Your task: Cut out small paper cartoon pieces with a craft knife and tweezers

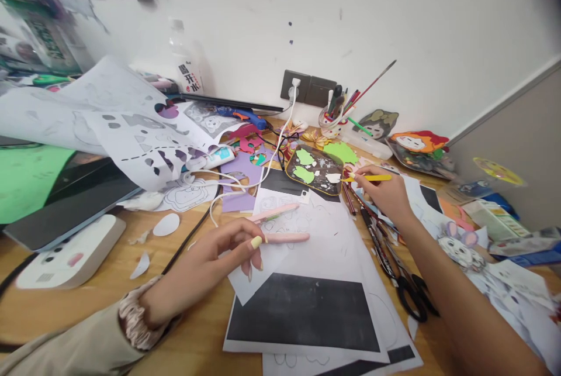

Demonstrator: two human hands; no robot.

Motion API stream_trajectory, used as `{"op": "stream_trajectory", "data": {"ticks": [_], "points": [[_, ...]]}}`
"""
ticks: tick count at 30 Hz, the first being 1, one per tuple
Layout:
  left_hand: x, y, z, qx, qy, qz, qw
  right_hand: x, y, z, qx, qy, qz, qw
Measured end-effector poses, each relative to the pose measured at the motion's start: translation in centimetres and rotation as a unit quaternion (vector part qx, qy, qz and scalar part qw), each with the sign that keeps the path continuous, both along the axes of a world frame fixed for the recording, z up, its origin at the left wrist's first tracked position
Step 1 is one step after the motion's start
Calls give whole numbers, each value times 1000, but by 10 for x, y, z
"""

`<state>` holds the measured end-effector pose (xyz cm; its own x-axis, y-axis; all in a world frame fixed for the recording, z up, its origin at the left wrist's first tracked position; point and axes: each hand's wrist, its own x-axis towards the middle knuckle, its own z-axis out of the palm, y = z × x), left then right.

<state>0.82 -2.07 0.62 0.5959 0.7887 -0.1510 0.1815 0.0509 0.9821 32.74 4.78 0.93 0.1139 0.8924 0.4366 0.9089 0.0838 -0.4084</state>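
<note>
My right hand [385,192] pinches a slim yellow-handled paintbrush [376,177]. Its tip meets a blob of white paint [333,178] on the dark, gold-rimmed palette [322,172], which also carries light green paint [302,175]. My left hand [239,247] is closed around the near end of a pink, two-armed, tong-like thing [287,237], its arms spread apart and pointing right; its exact kind is unclear. A small white paper [253,282] lies under the left fingers. Below are sheets with pencil drawings [319,227] and a black printed block [302,314].
Black-handled scissors [409,297] and pens lie right of the sheets. A brush cup [333,124] stands by the wall socket [307,88]. White cable [280,148] crosses the desk near a blue glue gun [245,116]. A white box-shaped device [72,256] is at left.
</note>
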Motion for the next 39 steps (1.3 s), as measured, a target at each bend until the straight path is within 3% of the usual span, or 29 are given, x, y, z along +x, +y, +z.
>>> {"op": "stream_trajectory", "data": {"ticks": [10,20,25,28,31,33,35,39], "points": [[1,-1,7,-10,15,-4,1000,11,2,4,-32,85,-13,996],[-1,-2,1,0,8,-12,1000,20,-1,4,5,96,-1,995],[0,-2,1,13,4,-6,1000,5,3,5,27,73,31,996],[0,-1,1,66,46,8,997,-11,9,1,24,48,81,995],[-4,1,-2,204,173,50,962,-24,12,-1,30,17,123,992],[-8,5,-6,317,271,83,905,-29,12,0,31,-7,153,988],[-11,9,-10,408,323,77,850,-29,10,1,27,-34,186,982],[-14,12,-15,465,390,58,792,-22,9,-2,21,-79,246,966]]}}
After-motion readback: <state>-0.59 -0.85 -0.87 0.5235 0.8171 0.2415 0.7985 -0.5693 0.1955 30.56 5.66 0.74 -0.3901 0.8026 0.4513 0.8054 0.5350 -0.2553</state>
